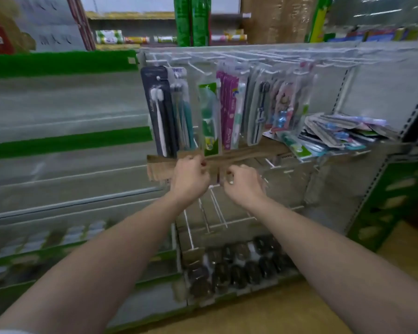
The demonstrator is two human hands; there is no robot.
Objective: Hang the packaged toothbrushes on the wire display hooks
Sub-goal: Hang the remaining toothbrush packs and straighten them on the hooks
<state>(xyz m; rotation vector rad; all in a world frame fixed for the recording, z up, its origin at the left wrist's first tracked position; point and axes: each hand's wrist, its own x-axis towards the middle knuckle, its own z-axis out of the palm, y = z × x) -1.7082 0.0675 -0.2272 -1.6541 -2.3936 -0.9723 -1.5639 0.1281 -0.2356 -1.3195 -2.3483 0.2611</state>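
Both hands at cardboard strip (162,165): left hand (190,179) grips it; right hand (243,183) curled, hold unclear.

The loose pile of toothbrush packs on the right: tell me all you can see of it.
The pile of toothbrush packs lies flat and unhung, fanned in overlapping layers on a brown cardboard sheet, right of the hanging packs. The packs look like clear plastic blisters on printed cards in blue, green, pink and white. Some edges jut over the front. Neither the left hand nor the right hand touches it. Blur hides the print and the count.
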